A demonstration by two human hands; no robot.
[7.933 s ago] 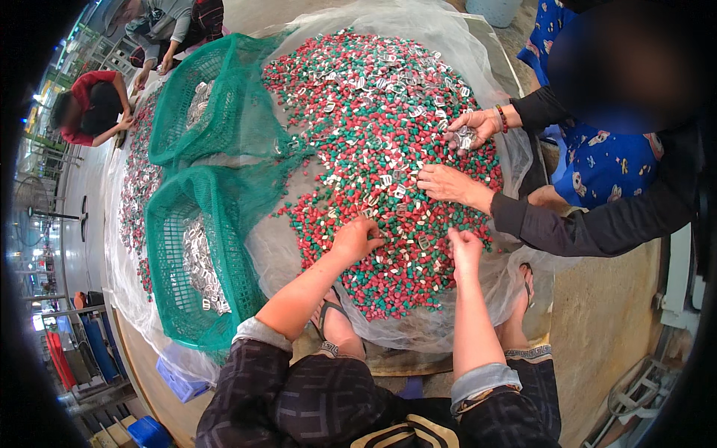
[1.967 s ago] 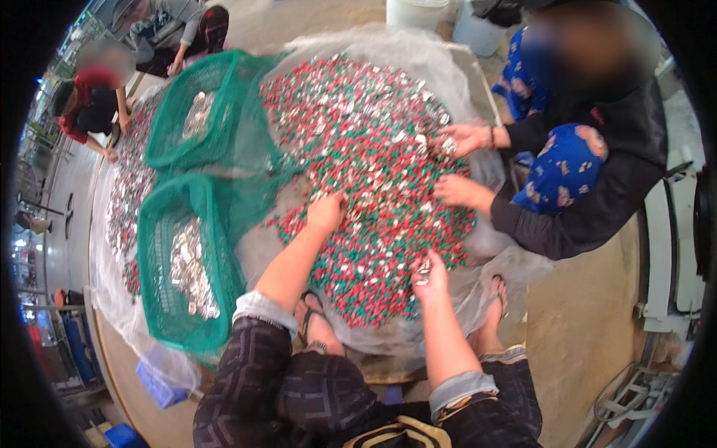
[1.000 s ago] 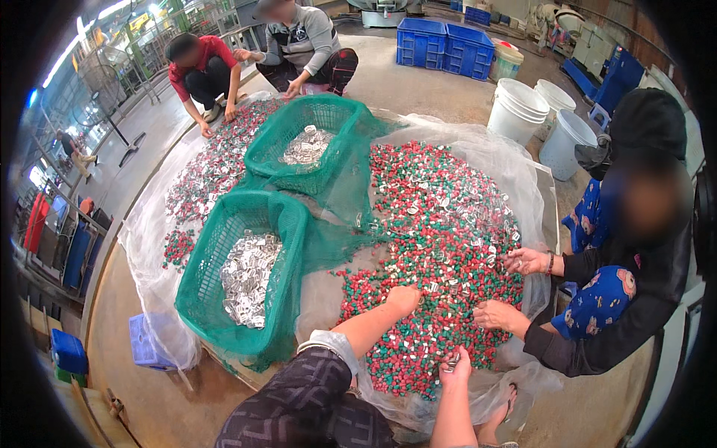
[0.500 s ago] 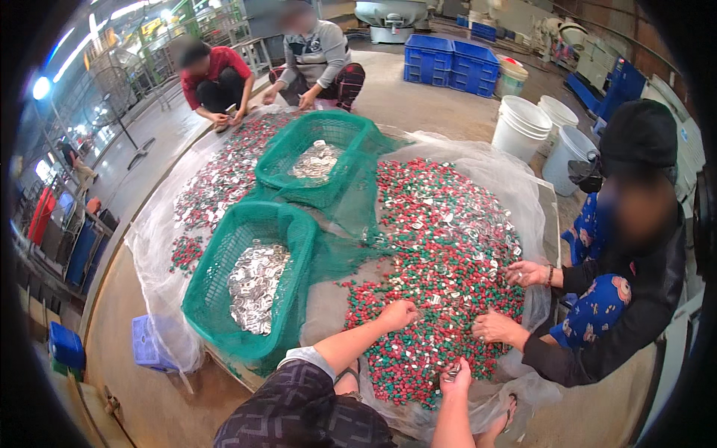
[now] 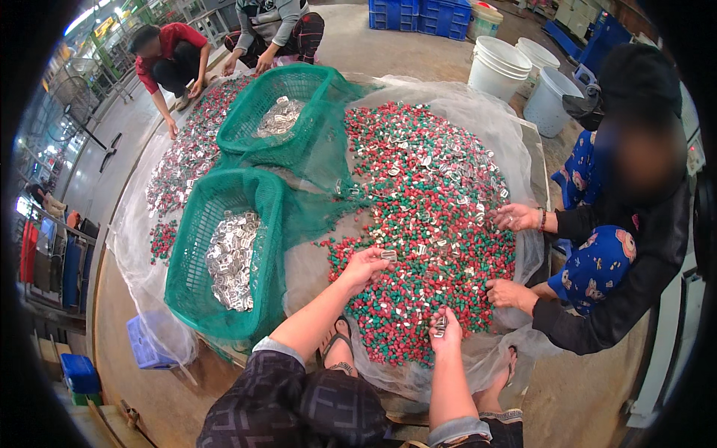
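Observation:
Pinched in the fingertips of my left hand (image 5: 364, 270) is a small silver metal buckle (image 5: 389, 256), held over the spread pile of red and green pellets (image 5: 418, 187). My right hand (image 5: 448, 340), closer to me, is closed around a few similar metal buckles (image 5: 441, 324); how many is hidden by the fingers. More silver pieces lie scattered among the pellets. To the left, a green plastic basket (image 5: 173, 280) contains a heap of metal buckles (image 5: 234, 257). Behind it a second green basket (image 5: 237, 142) contains a smaller heap.
A co-worker at the right has both hands (image 5: 515, 218) at the pile's edge. Two people crouch at the far left. White netting (image 5: 534, 168) lies under the pile, green netting (image 5: 321, 216) around the baskets. White buckets (image 5: 497, 71) and blue crates (image 5: 444, 19) stand behind.
My left hand has moved up over the pile, and a buckle now shows in its fingertips. My right hand keeps its buckles. The whole view has shifted, and the far-left person's arm reaches lower.

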